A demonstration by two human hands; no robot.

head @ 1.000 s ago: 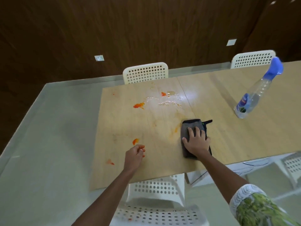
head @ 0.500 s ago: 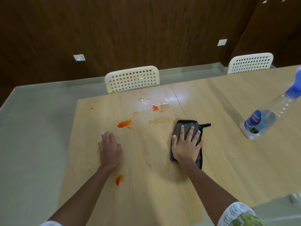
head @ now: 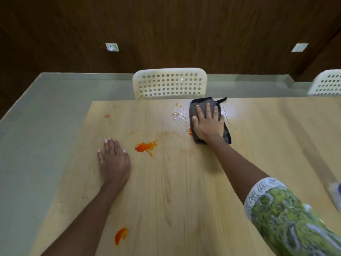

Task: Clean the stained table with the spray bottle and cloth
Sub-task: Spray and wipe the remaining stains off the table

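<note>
My right hand (head: 207, 124) presses flat on the dark grey cloth (head: 202, 105) near the far edge of the light wooden table (head: 184, 191). Wet spray droplets (head: 180, 116) glisten just left of the cloth. An orange stain (head: 145, 146) lies mid-table, another orange smear (head: 120, 235) sits near the front, and a tiny red spot (head: 107, 116) marks the far left. My left hand (head: 113, 159) rests flat on the table, left of the big stain. Only the base of the spray bottle (head: 335, 196) shows at the right edge.
A white perforated chair (head: 169, 83) stands behind the table's far edge, and a second one (head: 326, 85) is at the far right. A dark wooden wall with wall outlets runs behind. Grey floor lies to the left of the table.
My right hand has pushed the cloth away toward the far edge, over the wet stained patch. My left hand opened and went flat on the table. The view moved forward and the bottle slid to the frame's edge.
</note>
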